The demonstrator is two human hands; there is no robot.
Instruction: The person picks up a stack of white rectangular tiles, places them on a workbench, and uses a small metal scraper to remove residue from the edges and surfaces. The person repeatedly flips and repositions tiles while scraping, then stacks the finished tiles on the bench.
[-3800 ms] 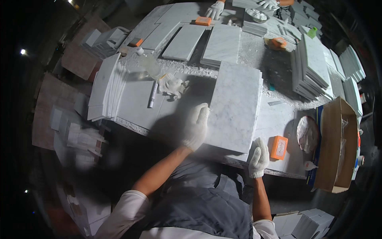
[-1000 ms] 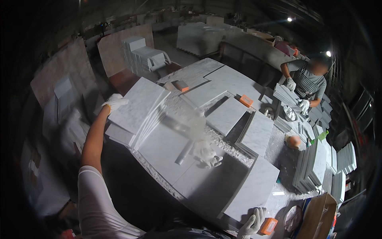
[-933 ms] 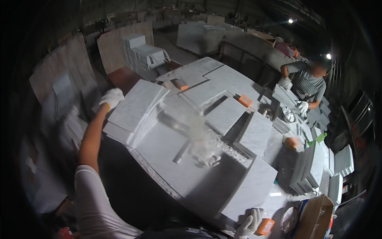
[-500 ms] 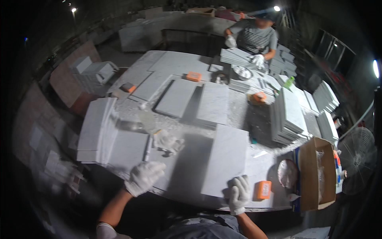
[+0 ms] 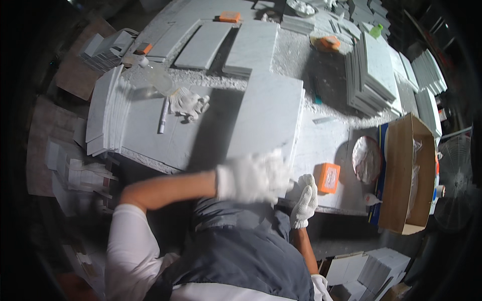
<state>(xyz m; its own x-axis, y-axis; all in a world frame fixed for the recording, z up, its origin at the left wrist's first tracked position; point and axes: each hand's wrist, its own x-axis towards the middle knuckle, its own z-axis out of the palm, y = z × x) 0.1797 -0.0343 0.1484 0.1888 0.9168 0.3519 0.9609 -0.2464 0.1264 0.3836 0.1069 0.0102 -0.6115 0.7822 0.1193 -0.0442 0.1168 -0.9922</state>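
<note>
Left hand (image 5: pixel 251 176), in a white glove, lies spread out flat on the near end of a big grey marble tile (image 5: pixel 266 118). It looks blurred, so I cannot tell if the fingers curl over the edge or just press down. Right hand (image 5: pixel 305 200), gloved too, sits just beside it at the tile's near corner, fingers pointing up against the edge; how tight it grips I cannot tell.

That big tile lies flat on the worktop (image 5: pixel 326 135), stretching away from both hands. It rests partly over a wider grey slab (image 5: pixel 150 133) off to the left of the left hand. Both hands are at the same end, so I think the tile is being set in place or pushed along, and that job is not finished.

Just to the right of the right hand sits an orange block (image 5: pixel 327 177). Farther right there is a round foil-wrapped thing (image 5: pixel 366 158), then a brown cardboard box (image 5: pixel 406 175).

Up and to the left of the left hand lie a spare white glove (image 5: pixel 188 104), a white pen-like stick (image 5: pixel 163 114) and a clear bottle (image 5: pixel 155 76). Beyond those, a leaning stack of tiles (image 5: pixel 103 115) waits at the slab's left side.

Far ahead, more tiles lie flat in a row (image 5: pixel 228 42), and a tall pile (image 5: pixel 371 75) stands up to the right. Lots of tiles are not yet handled, so much work looks left.
</note>
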